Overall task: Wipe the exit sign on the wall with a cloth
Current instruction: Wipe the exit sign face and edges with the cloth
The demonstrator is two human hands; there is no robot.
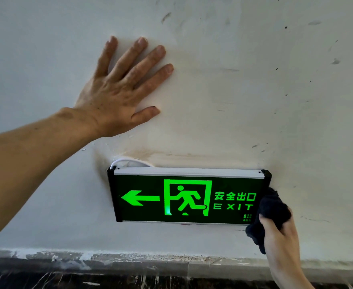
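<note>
Pressing flat against the white wall (254,90), the left hand (117,92) is fully open, fingers spread wide, holding nothing; it sits above and left of the exit sign (188,197). The sign is mounted low on the wall, lit green with arrow, running figure and "EXIT" lettering, a white cable (129,160) looping at its top left corner. The right hand (279,234) is closed around a bunched dark cloth (272,207), which touches the sign's right end. Scuffed skirting (129,261) runs below.

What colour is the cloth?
Black or very dark, bunched in the right hand; cloth shows in the head view.
</note>
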